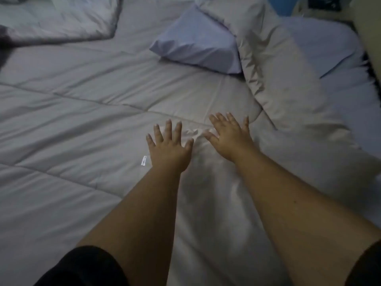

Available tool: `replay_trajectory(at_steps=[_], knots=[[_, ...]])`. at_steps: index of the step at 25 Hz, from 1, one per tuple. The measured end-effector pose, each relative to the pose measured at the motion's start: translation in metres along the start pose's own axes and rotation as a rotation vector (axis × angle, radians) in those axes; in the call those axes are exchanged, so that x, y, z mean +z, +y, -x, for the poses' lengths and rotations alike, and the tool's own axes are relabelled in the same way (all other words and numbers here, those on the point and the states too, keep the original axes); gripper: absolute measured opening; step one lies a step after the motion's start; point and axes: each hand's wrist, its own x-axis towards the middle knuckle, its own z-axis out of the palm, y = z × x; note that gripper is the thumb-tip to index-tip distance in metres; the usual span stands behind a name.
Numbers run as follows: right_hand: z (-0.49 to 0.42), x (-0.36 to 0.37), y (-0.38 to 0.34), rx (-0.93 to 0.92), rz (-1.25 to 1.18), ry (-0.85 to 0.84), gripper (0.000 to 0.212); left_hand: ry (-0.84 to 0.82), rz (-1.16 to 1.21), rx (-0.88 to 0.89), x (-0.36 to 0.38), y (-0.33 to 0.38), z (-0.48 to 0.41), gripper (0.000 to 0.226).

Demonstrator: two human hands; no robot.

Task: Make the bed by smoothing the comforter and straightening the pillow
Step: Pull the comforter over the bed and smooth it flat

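Note:
A grey quilted comforter (78,112) covers most of the bed. My left hand (169,147) lies flat on it, palm down, fingers spread. Just to its right, my right hand (231,135) rests the same way, near a rounded fold of the comforter. A small bunch of wrinkles sits between the two hands. A lilac pillow (195,40) lies askew at the head of the bed. To its right lies a long beige pillow (282,79), and a second lilac pillow (323,42) sits behind that.
A small white label (143,160) lies on the comforter beside my left wrist. A folded-back comforter corner (53,17) is at the far left. A dark object (321,4) rests on a surface past the bed's head, top right.

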Motion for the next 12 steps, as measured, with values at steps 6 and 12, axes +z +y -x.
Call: replay_trajectory(at_steps=[6, 12], knots=[[-0.027, 0.099, 0.028, -0.038, 0.138, 0.051, 0.069, 0.081, -0.011, -0.021, 0.100, -0.030, -0.036, 0.068], [-0.027, 0.120, 0.031, -0.097, 0.125, 0.375, 0.055, 0.307, -0.076, 0.079, 0.110, -0.027, -0.037, 0.040]])
